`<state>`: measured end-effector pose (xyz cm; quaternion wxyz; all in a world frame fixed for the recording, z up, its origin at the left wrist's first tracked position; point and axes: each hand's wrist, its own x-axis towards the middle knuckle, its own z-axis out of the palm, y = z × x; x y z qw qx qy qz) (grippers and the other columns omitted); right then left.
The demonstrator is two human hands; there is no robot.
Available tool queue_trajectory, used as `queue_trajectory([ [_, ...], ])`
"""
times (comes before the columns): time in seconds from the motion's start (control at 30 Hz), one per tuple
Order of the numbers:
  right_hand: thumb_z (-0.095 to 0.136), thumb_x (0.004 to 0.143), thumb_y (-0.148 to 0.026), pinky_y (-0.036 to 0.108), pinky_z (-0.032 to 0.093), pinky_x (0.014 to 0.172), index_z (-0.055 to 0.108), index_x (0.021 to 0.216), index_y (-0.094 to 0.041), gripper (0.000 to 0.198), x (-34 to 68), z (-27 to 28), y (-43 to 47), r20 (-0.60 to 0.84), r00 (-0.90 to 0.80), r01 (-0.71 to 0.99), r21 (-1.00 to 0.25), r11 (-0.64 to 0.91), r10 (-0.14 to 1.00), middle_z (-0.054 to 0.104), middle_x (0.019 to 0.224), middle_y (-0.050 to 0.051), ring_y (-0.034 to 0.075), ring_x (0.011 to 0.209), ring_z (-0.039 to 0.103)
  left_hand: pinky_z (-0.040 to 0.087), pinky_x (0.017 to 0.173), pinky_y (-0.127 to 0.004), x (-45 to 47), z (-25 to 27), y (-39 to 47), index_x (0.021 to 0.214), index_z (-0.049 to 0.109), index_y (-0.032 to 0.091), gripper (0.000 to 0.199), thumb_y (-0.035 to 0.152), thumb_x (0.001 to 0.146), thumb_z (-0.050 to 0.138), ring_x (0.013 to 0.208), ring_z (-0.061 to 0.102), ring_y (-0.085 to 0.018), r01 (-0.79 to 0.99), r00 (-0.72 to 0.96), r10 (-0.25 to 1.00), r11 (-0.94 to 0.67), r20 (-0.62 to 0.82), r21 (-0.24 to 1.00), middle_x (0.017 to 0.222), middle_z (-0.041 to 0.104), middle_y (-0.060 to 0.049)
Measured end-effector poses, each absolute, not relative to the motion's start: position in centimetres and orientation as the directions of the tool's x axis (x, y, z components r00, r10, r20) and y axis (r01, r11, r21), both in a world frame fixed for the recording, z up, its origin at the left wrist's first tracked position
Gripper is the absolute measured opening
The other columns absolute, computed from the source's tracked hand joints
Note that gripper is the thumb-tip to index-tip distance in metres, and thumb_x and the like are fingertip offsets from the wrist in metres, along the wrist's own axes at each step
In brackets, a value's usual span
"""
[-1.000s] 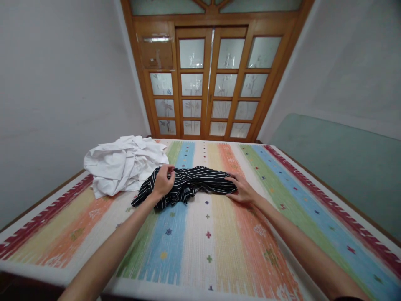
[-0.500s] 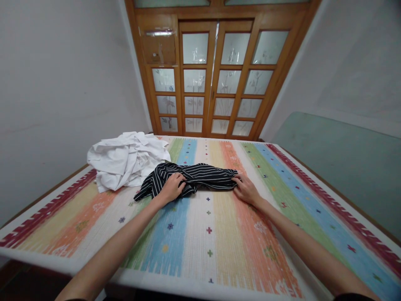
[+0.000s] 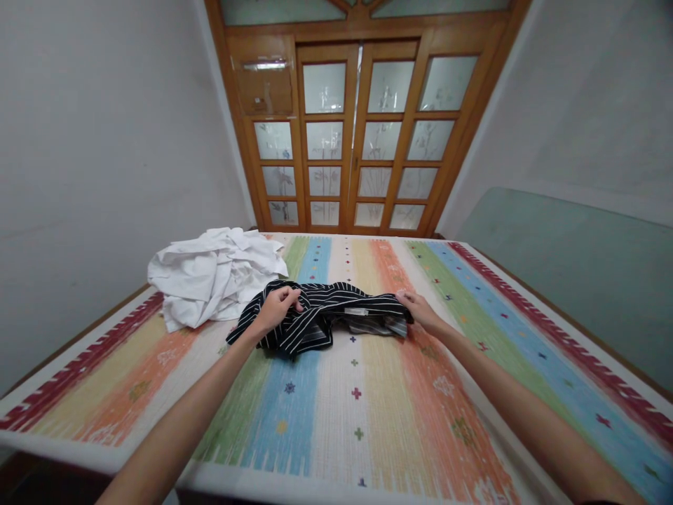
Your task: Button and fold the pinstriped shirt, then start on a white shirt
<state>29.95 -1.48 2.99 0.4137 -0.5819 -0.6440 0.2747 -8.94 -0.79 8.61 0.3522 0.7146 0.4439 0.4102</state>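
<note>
Head view: black white-striped garment (image 3: 327, 300) bunched on multicolored cloth (image 3: 381, 407). Right hand (image 3: 419, 313) pinching its right end, contact partly hidden. Left hand (image 3: 280, 307) curled over left part, can't tell if gripping. White tag (image 3: 356, 311) unreadable.

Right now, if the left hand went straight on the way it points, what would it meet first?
Probably the striped garment, directly beneath and beyond the left hand; exact depth is unclear.

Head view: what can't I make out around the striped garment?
All in head view:
White tag: any print too small to read.
Black striped garment: underside hidden by its folds.
Left hand: hides the fabric behind it and whether it grips.
Tablecloth: near right corner cut off by picture edge.
</note>
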Motion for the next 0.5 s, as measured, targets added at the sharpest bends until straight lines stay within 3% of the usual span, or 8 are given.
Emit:
queue_trajectory([
  [0.13, 0.058, 0.071, -0.070, 0.025, 0.037, 0.054, 0.054, 0.078, -0.019, 0.051, 29.1, 3.9, -2.6, 0.097, -0.010, 0.428, -0.899, 0.092, 0.995, 0.055, 0.065, -0.001, 0.016, 0.060, 0.051, 0.048, 0.077, -0.031, -8.4, 8.6, -2.0, 0.078, 0.056, 0.020, 0.030, 0.048, 0.086, 0.053, 0.073, 0.062, -0.017, 0.417, 0.316, 0.882, -0.459, 0.348, 0.785, 0.075, 0.066, -0.001],
  [0.27, 0.055, 0.077, -0.066, 0.026, 0.042, 0.053, 0.054, 0.091, -0.021, 0.048, 27.9, 3.8, -3.1, 0.169, 0.012, 0.382, -0.912, 0.151, 0.986, 0.061, 0.071, 0.000, 0.018, 0.063, 0.057, 0.045, 0.088, -0.035, -6.8, 8.2, -3.3, 0.098, 0.059, 0.020, 0.031, 0.045, 0.082, 0.061, 0.093, 0.060, -0.021, 0.504, 0.591, 0.727, -0.672, 0.351, 0.542, 0.099, 0.065, -0.005],
  [0.4, 0.043, 0.087, -0.065, 0.031, 0.047, 0.064, 0.058, 0.082, -0.021, 0.046, 27.1, 4.2, -3.3, 0.331, -0.044, 0.599, -0.747, 0.290, 0.943, 0.065, 0.076, 0.003, 0.021, 0.073, 0.062, 0.042, 0.090, -0.040, -5.5, 6.9, -3.6, 0.093, 0.064, 0.020, 0.021, 0.031, 0.076, 0.066, 0.100, 0.057, -0.026, 0.584, 0.732, 0.631, -0.775, 0.255, 0.243, 0.104, 0.065, -0.009],
  [0.5, 0.045, 0.088, -0.064, 0.034, 0.048, 0.069, 0.062, 0.086, -0.022, 0.045, 27.0, 4.9, -3.9, 0.416, -0.070, 0.787, -0.535, 0.306, 0.907, 0.068, 0.084, 0.006, 0.025, 0.080, 0.064, 0.043, 0.088, -0.040, -5.4, 5.9, -3.4, 0.088, 0.065, 0.019, 0.015, 0.015, 0.074, 0.059, 0.098, 0.058, -0.027, 0.623, 0.735, 0.642, -0.767, 0.221, 0.155, 0.102, 0.066, -0.010],
])
